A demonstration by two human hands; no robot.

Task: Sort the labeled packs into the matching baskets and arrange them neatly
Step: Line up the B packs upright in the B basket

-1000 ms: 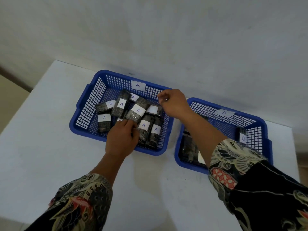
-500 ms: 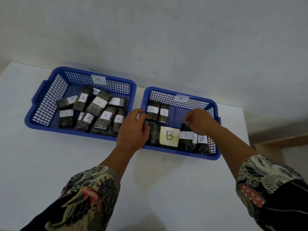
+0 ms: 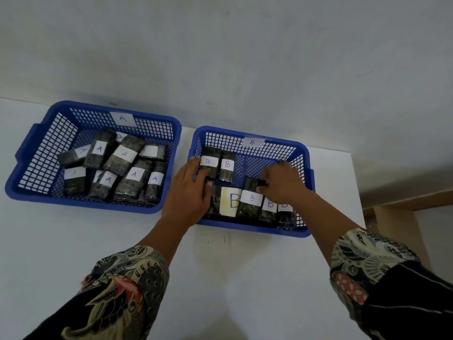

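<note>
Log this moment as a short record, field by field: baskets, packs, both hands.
basket A: left on the white table, holds jumbled A packs
basket B: right, holds B packs in rough rows
left hand: fingers straight, resting on a B pack at the basket's left side
right hand: fingers curled round the top of a dark pack in the front row
misplaced packs: none visible

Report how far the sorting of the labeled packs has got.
Sorting looks done: A packs lie in the A basket, B packs in the B basket, none on the table. In hand: the left hand and right hand are tidying the B packs. Left: the A packs lie jumbled and need straightening.
</note>
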